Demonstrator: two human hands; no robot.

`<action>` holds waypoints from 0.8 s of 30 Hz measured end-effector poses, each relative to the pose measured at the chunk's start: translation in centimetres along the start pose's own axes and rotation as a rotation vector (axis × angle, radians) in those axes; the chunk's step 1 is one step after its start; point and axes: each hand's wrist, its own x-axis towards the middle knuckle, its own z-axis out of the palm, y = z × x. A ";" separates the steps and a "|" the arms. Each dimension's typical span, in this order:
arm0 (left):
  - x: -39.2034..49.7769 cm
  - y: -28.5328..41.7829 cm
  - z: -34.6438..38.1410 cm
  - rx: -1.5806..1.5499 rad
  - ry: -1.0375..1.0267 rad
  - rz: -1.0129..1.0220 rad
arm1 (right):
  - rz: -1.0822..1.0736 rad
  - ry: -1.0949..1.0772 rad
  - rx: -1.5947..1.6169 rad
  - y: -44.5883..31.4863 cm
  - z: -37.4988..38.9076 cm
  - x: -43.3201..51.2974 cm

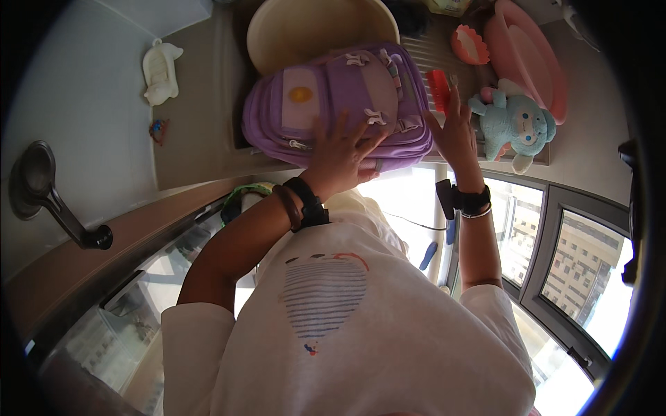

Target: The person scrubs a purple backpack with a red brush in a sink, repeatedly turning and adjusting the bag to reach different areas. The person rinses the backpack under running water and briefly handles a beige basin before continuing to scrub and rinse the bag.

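Note:
A purple backpack (348,99) with white buckles and a zipped front pocket lies over the sink, leaning against a beige basin (322,31). My left hand (341,153) rests on its lower front with fingers spread, beside the zipper pull. To the right of the bag, my right hand (457,132) reaches up with fingers apart, close to a red brush (438,89). Whether its fingertips touch the brush, I cannot tell. A light-blue plush toy (502,125) lies just right of that hand.
A pink basin (525,57) and a small coral scalloped bowl (469,46) stand at the upper right. On the left ledge are a white animal-shaped dish (161,73) and a small colourful item (158,131). A dark wall-mounted handle (57,200) juts out at the left.

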 end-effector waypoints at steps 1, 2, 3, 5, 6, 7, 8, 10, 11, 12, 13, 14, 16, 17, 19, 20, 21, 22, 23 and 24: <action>0.0 0.2 0.1 0.004 0.035 -0.007 | -0.138 0.067 0.022 -0.8 -0.5 0.3; -0.1 0.2 0.1 0.003 0.068 -0.008 | -0.200 -0.136 -0.041 -1.6 -0.8 0.3; -0.2 0.1 0.2 0.043 0.062 -0.002 | -0.283 -0.285 -0.103 -2.3 -0.6 0.2; -0.3 0.0 0.6 0.125 0.103 0.016 | -0.475 -0.544 -0.246 -3.3 0.6 0.7; -0.3 -0.1 0.8 0.165 0.143 0.011 | -0.456 -0.555 -0.402 -3.4 1.4 1.5; -0.3 -0.1 1.2 0.173 0.178 0.015 | -0.469 -0.597 -0.520 -3.5 2.4 1.9; -0.4 -0.1 1.5 0.185 0.156 0.007 | -0.558 -0.424 -0.493 -3.5 3.4 3.6; -0.5 0.1 2.2 0.160 0.190 -0.005 | -0.694 -0.234 -0.456 -3.6 6.1 7.7; -0.5 0.2 2.5 0.154 0.178 -0.012 | -0.684 -0.312 -0.417 -3.9 7.6 10.2; -0.6 0.2 2.6 0.164 0.198 -0.015 | -0.615 -0.372 -0.434 -4.4 9.1 11.6; -0.7 0.2 2.8 0.175 0.220 -0.021 | -0.608 -0.424 -0.453 -4.7 9.9 12.0; -0.7 0.2 2.8 0.185 0.269 -0.032 | -0.604 -0.413 -0.475 -4.9 10.4 12.2; -0.9 0.1 2.9 0.184 0.238 -0.024 | -0.957 -0.242 -0.631 -5.2 9.7 10.7; -0.9 -0.1 3.0 0.183 0.237 -0.020 | -1.009 -0.117 -0.492 -5.1 8.5 9.3; -1.0 -0.3 3.1 0.192 0.301 -0.002 | -0.890 -0.318 -0.380 -4.7 5.5 6.7; -0.9 -0.3 3.3 0.208 0.310 -0.007 | -0.696 -0.599 -0.398 -4.6 4.5 6.4; -0.9 -0.4 3.4 0.230 0.321 -0.012 | -0.487 -0.814 -0.456 -4.7 4.0 6.4; -0.8 -0.5 3.6 0.214 0.339 -0.006 | -0.621 -0.719 -0.430 -5.0 4.4 7.2; -0.8 -0.5 3.7 0.199 0.354 -0.001 | -0.636 -0.638 -0.439 -5.2 5.1 7.8; -0.8 -0.5 3.8 0.178 0.381 0.015 | -0.643 -0.621 -0.472 -6.4 7.6 10.1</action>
